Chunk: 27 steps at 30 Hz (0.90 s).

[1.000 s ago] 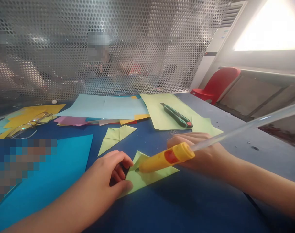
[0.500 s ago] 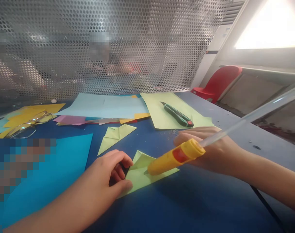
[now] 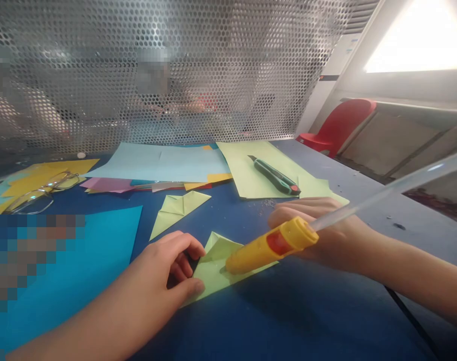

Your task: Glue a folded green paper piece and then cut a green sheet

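A yellow hot glue gun (image 3: pixel 266 246), with a long clear glue stick (image 3: pixel 386 190) sticking out of its back, slants down over a folded light-green paper (image 3: pixel 213 286). Its nozzle points at the paper's middle, where a faint wet-looking spot shows. My right hand (image 3: pixel 318 225) is closed on the glue gun from the far side; the handle is hidden. At the paper's left edge, my left hand (image 3: pixel 176 265) has its thumb on top and its fingers curled, holding it against the blue table. Another folded green paper piece (image 3: pixel 179 210) lies just beyond my left hand.
A green utility knife (image 3: pixel 275 175), blade out, rests on light-green sheets (image 3: pixel 243 175) at the back. Left of it are pale blue paper (image 3: pixel 164 163), glasses (image 3: pixel 44 193) and a bright blue sheet (image 3: pixel 100 250). A perforated metal screen (image 3: pixel 213 65) borders the table's far side.
The glue gun's nozzle has shifted very slightly left over the folded paper. Both hands otherwise keep their hold, and the view has tilted a little.
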### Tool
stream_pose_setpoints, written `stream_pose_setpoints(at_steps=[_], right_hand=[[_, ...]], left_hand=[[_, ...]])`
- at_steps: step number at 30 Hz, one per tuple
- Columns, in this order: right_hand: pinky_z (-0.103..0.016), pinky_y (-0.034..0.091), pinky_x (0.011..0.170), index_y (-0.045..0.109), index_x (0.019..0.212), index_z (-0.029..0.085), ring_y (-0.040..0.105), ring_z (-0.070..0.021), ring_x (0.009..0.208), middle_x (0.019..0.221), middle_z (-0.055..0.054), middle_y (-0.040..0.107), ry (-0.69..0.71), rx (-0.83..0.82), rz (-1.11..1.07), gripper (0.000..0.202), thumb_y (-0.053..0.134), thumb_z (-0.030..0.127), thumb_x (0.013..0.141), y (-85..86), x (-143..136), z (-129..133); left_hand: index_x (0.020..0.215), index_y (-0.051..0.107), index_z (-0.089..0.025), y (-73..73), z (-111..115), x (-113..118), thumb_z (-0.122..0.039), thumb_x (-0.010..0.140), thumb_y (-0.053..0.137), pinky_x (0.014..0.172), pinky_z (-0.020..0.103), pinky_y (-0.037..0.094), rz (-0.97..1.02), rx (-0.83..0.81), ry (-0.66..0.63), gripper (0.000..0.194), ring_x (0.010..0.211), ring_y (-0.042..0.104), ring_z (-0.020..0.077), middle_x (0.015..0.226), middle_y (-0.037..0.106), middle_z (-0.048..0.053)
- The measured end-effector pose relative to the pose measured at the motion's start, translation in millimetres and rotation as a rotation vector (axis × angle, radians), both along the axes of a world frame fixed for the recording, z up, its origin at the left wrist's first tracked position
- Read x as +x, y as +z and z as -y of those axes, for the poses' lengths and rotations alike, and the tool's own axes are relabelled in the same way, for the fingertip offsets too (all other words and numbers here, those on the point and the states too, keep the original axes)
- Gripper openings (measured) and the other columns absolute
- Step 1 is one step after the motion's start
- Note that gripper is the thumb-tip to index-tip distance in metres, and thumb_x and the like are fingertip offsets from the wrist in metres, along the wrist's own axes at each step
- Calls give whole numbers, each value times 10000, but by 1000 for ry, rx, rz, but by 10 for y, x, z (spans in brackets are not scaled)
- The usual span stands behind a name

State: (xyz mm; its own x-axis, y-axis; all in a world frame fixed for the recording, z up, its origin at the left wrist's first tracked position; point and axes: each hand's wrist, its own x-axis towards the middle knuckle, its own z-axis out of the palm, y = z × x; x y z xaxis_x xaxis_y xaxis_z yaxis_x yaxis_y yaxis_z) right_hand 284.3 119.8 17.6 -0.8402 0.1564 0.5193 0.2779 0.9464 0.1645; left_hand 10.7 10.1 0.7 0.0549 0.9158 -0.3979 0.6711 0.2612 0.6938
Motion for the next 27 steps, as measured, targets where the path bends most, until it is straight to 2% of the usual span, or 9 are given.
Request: stream_pose_setpoints(at_steps=[10, 17, 20, 24, 27], right_hand=[[-234, 394, 500, 462, 888, 263, 465, -111, 449, 595, 83, 549, 22, -19, 47, 267, 408, 289, 1148, 67, 44, -41], [-246, 436, 529, 484, 943, 260, 589, -112, 496, 678, 68, 643, 13, 20, 21, 231, 425, 334, 1154, -17, 95, -124], [-268, 451, 545, 505, 977, 260, 580, -123, 482, 685, 67, 651, -1, 34, 0, 213, 411, 330, 1154, -32, 111, -147], [-252, 438, 528, 495, 966, 260, 582, -111, 494, 679, 72, 651, 10, 25, 15, 164, 485, 297, 1126, -39, 119, -153], [-261, 445, 534, 490, 978, 258, 566, -119, 489, 674, 66, 643, 16, 31, 9, 179, 459, 336, 1136, -66, 129, -168]], left_hand=[[1049, 685, -314, -37, -16, -4, -570, 730, 609, 791, 397, 567, 6, 25, 19, 416, 856, 649, 244, 967, 651, 24], [1036, 687, -305, -27, 6, -17, -549, 735, 623, 813, 402, 572, 8, 23, 8, 393, 863, 647, 243, 957, 653, 25], [1049, 693, -306, -26, 18, -48, -525, 757, 638, 814, 394, 575, 21, 11, -6, 369, 878, 655, 241, 983, 667, 27], [1061, 697, -305, -8, 13, -56, -502, 792, 660, 804, 376, 571, 32, 13, -16, 335, 879, 653, 232, 995, 668, 23], [1062, 689, -302, 3, 6, -26, -499, 810, 644, 817, 385, 567, 41, 30, -5, 323, 875, 643, 229, 987, 659, 19]])
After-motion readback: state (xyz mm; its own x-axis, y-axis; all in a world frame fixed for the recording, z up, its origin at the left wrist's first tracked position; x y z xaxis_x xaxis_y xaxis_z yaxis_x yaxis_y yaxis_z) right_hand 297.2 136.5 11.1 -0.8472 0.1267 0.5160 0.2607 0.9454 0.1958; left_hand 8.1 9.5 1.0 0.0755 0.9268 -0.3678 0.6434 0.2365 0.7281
